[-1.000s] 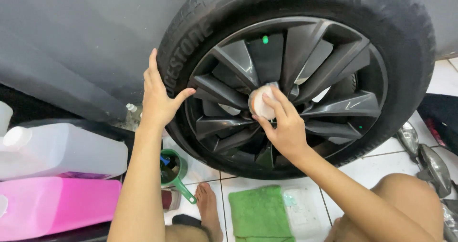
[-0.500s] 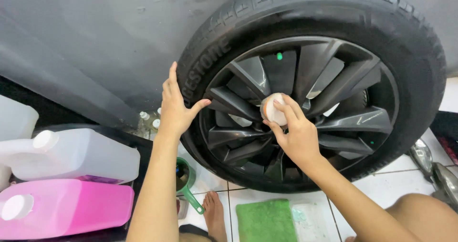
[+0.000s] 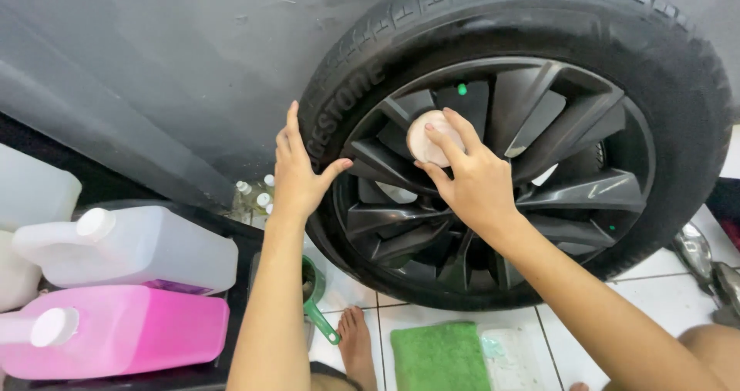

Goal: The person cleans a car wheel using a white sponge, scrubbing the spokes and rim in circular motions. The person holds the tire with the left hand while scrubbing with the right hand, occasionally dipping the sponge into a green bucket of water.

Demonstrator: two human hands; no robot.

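Observation:
A black car tyre (image 3: 678,90) with a dark grey multi-spoke rim (image 3: 586,191) fills the right half of the head view. My right hand (image 3: 474,179) grips a round pale pink sponge pad (image 3: 422,133) and presses it against a spoke in the rim's upper left. My left hand (image 3: 297,171) lies flat with spread fingers on the tyre's left sidewall, thumb pointing toward the rim. A small green valve cap (image 3: 462,89) shows near the top of the rim.
The grey car body (image 3: 154,67) rises at left. A white jug (image 3: 131,245) and a pink jug (image 3: 116,329) lie at lower left. A green scoop (image 3: 317,302), a green cloth (image 3: 439,356) and my bare foot (image 3: 356,345) rest on white floor tiles.
My right hand has slid the sponge pad up and to the left across the rim. My left hand has stayed on the tyre sidewall while the view has drifted.

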